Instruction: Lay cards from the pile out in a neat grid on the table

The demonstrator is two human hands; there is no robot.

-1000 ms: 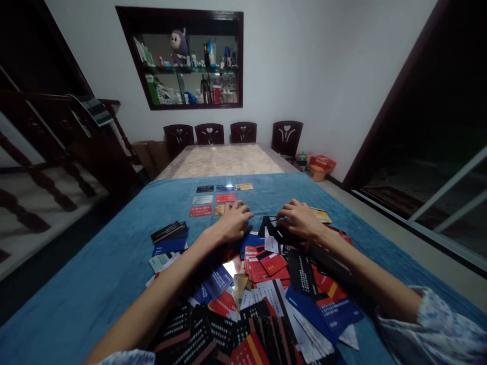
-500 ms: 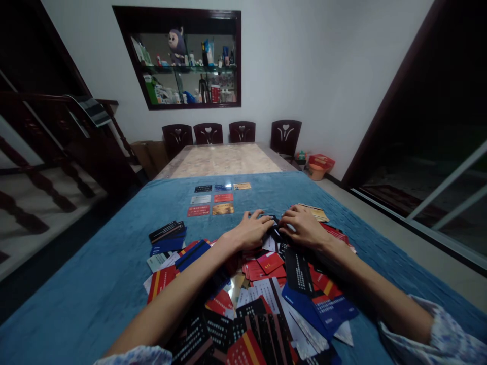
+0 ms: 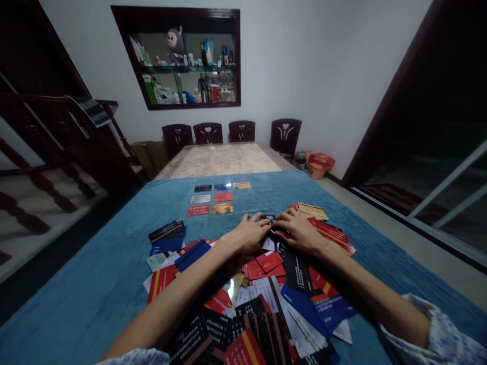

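A heap of plastic cards in red, black, blue and white [image 3: 262, 284] spreads in front of me. At its far edge, my left hand [image 3: 249, 234] has its fingers curled against the side of a black card [image 3: 268, 218]. My right hand [image 3: 297, 229] grips the same card from the other side, its fingers bent. Both hands partly hide this card, so I cannot tell whether others lie under it. Just beyond my right hand rests a stack of gold cards [image 3: 312, 211], with red cards [image 3: 333, 234] fanned out nearby.
Beyond the heap, several cards lie in short rows, including a gold card [image 3: 222, 208] and a silver card [image 3: 200, 199]. Black and blue cards [image 3: 167, 238] overlap at the left. A blue cloth [image 3: 102, 263] covers the near table. Dark chairs [image 3: 208, 134] stand at the far end.
My right hand has shifted slightly left, closer to my left hand, uncovering more of the red and gold cards at the right. The left hand has barely moved.
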